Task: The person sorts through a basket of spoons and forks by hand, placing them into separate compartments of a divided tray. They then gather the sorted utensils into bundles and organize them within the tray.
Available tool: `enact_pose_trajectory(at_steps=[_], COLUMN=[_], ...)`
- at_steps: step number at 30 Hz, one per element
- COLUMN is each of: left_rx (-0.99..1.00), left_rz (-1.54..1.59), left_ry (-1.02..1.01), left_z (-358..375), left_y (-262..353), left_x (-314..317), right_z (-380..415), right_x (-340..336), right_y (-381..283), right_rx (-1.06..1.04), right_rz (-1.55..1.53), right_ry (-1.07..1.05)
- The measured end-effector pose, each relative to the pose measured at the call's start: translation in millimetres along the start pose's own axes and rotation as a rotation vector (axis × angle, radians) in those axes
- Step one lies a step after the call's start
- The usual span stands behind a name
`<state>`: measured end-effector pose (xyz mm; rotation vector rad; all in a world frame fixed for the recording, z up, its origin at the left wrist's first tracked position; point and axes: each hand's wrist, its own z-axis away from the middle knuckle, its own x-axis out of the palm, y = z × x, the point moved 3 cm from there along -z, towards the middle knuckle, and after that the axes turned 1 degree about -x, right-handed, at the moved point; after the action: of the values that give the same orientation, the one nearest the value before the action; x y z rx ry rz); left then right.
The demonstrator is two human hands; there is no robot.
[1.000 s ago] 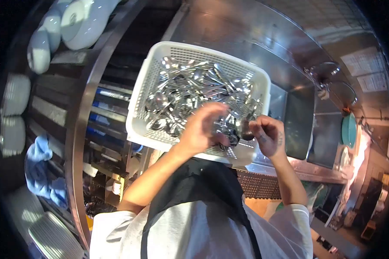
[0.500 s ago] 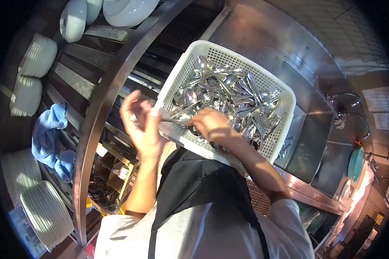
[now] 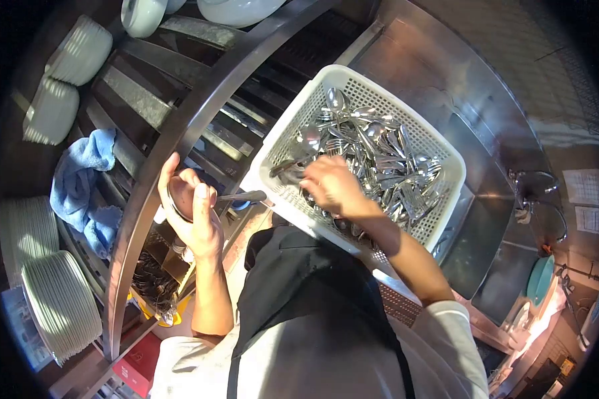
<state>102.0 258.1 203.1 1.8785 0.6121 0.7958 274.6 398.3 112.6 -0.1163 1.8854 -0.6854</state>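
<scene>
A white perforated plastic basket [image 3: 283,130] holds a heap of loose metal cutlery [image 3: 386,156], with spoons, forks and knives lying in all directions. To the left of the basket, my left hand [image 3: 203,226] is closed around a spoon [image 3: 241,197]. Its handle points right towards the basket's rim, and its bowl seems to rest among my fingers. Inside the basket my right hand [image 3: 339,186] is low over the cutlery, fingers bent downward and blurred. Whether those fingers grip a piece cannot be made out.
A slatted metal rack on the left carries stacked plates [image 3: 63,306], bowls [image 3: 80,50] and a blue cloth [image 3: 83,189]. Below it is a container of dark-looking cutlery [image 3: 154,282]. On the right are a metal sink [image 3: 476,253] with taps [image 3: 529,193] and a green round item [image 3: 541,278].
My left hand has moved left and away from the basket, closing around the spoon. My right hand stays over the cutlery, its fingers shifted. The view has shifted slightly.
</scene>
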Motion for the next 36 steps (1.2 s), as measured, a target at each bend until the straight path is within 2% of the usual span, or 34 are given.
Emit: enact_pose_trajectory(at_steps=[2, 4, 6, 8, 9, 11, 12, 13, 14, 15, 16, 17, 18, 19, 22, 26, 28, 29, 30, 32, 33, 36], left_rx=[-0.054, -0.052, -0.058, -0.084, -0.133, -0.148, -0.161, -0.161, -0.15, -0.138, -0.138, -0.145, -0.151, -0.15, -0.115, -0.061, -0.078, -0.081, -0.079, -0.13, -0.131, -0.17], left_rz=[-0.063, -0.134, -0.098, -0.06, 0.014, 0.017, 0.021, 0.021, -0.018, -0.056, -0.057, -0.048, -0.039, -0.038, -0.11, -0.146, -0.167, -0.15, -0.146, -0.1, -0.107, -0.131], left_ry=[-0.049, -0.11, -0.125, -0.1, -0.101, -0.095, -0.086, -0.082, -0.077, -0.074, -0.073, -0.066, -0.061, -0.063, -0.048, -0.023, 0.019, 0.014, 0.012, 0.035, 0.039, 0.07], left_z=[0, 0, 0, -1, -1, 0, -1, -1, -1, 0, 0, 1, 1, 2, 3, 4, 4, 5, 5, 8, 8, 9], left_y=[-6, -13, -14, -15, -14, -13, -13, -14, -15, -15, -15, -15, -15, -15, -12, -11, -11, -11, -9, -5, -6, -7], left_x=[0, 2, 8, 11, 13, 14, 14, 13, 11, 9, 8, 7, 7, 5, -4, -17, -21, -23, -23, -26, -29, -29], right_z=[10, 25, 43, 59, 59, 65, 64, 53, 40, 33, 21, 18, 7, -6, -33, -60, -57, -49, -42, -35, -39, -40], right_x=[-37, -69, -92, -113, -112, -104, -92, -83, -76, -56, -42, -15, 3, 13, 4, -2, 47, 69, 86, 93, 79, 87], right_y=[9, 27, 47, 70, 70, 75, 79, 60, 39, 34, 17, 16, 10, 2, -21, -47, -29, -15, 0, 13, 4, 6], right_rx=[0.305, 0.583, 0.594, 0.536, 0.535, 0.793, 0.664, 0.727, 0.707, 0.584, 0.456, 0.343, 0.466, 0.314, 0.327, 0.313, 0.291, 0.131, 0.133, -0.114, -0.05, 0.066], right_rz=[-0.398, -0.6, -0.83, -1.09, -1.09, -0.668, -0.569, -0.361, -0.39, -0.291, -0.387, -0.139, -0.018, 0.117, 0.265, 0.204, -0.039, 0.082, 0.087, 0.137, 0.175, 0.314], right_ry=[0.257, 0.458, 0.898, 0.975, 0.975, 0.819, 0.553, 0.431, 0.241, 0.076, 0.04, -0.037, -0.197, 0.017, 0.073, 0.085, -0.602, -0.527, -0.524, -0.142, -0.261, -0.339])
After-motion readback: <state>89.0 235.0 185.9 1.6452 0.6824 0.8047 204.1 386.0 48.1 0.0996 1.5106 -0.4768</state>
